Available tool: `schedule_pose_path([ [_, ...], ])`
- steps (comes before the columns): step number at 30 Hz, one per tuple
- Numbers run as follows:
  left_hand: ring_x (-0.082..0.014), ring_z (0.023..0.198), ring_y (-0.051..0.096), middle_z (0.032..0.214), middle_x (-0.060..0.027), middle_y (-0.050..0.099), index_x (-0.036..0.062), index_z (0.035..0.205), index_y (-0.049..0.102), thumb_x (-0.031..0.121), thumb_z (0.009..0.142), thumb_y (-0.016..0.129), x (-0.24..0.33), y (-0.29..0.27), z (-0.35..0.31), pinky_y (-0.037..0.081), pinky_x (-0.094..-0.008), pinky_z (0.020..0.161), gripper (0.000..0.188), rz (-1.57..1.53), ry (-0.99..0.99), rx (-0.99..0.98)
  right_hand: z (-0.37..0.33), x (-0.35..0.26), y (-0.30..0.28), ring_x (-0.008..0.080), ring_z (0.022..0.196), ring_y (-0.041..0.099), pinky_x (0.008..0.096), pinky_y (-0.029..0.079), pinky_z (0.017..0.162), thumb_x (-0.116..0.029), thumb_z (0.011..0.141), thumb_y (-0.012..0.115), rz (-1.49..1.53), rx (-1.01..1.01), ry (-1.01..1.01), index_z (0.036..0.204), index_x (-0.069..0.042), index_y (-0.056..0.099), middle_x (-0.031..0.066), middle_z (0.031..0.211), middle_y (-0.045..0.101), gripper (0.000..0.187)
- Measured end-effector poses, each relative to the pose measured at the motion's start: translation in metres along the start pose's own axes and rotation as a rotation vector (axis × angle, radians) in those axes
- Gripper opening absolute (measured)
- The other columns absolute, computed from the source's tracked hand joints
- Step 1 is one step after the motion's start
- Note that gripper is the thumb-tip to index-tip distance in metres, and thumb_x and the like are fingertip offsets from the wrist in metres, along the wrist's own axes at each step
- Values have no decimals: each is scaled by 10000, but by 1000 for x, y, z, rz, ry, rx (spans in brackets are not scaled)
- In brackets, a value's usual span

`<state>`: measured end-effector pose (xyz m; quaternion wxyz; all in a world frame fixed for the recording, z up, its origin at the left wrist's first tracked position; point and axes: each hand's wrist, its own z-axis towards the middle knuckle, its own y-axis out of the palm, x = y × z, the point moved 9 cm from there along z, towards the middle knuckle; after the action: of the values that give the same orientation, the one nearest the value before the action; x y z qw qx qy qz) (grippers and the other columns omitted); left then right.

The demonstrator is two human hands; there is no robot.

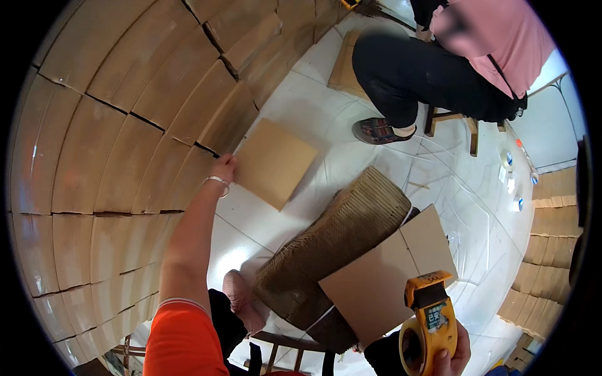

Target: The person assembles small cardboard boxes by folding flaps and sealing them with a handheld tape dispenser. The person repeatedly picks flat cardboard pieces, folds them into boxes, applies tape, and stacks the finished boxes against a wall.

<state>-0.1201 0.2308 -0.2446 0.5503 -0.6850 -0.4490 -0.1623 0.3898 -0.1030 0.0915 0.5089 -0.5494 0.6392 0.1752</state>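
My left hand [224,168] reaches out beside the wall of boxes, its fingers closed on the near-left edge of a flat square of brown cardboard [276,161]. A bracelet circles that wrist. At the lower right, my right hand [456,354] grips a yellow tape dispenser [441,319] with a roll of tape in it. Just left of the dispenser, a cardboard sheet with a fold line [382,276] rests on a long bundle of stacked flat cardboard [332,232], which is tied with a white strap.
Stacked cardboard boxes [119,138] form a wall along the left. A seated person in pink and black [433,69] is at the upper right, on a wooden stool [473,136]. Tape rolls [518,203] lie on the white tiled floor. More stacked cardboard [545,250] stands far right.
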Motion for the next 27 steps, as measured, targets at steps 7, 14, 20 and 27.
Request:
schedule_pose_path([
  [7,-409,1095,525,1067,-209,610,60,1060,635,400,764,728,82,-21,-111,465,-516,822,460,659,629,453,-25,7,-19,208,1103,585,329,479,953,-262,935,666,142,3,-96,1329,60,496,140,1219,605,537],
  [14,-399,1422,284,1485,-255,365,-53,1483,226,679,719,700,199,148,-361,215,-535,1158,1159,754,737,-343,-40,3,-24,161,1032,603,294,509,883,-118,962,614,362,-14,-165,1290,29,543,104,1175,626,366],
  [20,-379,1441,237,1530,-200,296,-13,1521,103,579,681,800,209,173,-390,235,-549,1150,1242,935,377,-408,-45,21,-40,148,895,634,275,538,755,-150,961,620,467,7,-218,1221,14,595,89,1090,657,308],
  [27,-303,1016,632,1059,-160,641,23,1090,620,542,802,715,203,134,-374,502,-402,858,601,494,374,-658,-31,27,-57,192,567,608,348,542,470,-127,977,547,744,-4,-241,1336,16,430,120,895,634,404],
])
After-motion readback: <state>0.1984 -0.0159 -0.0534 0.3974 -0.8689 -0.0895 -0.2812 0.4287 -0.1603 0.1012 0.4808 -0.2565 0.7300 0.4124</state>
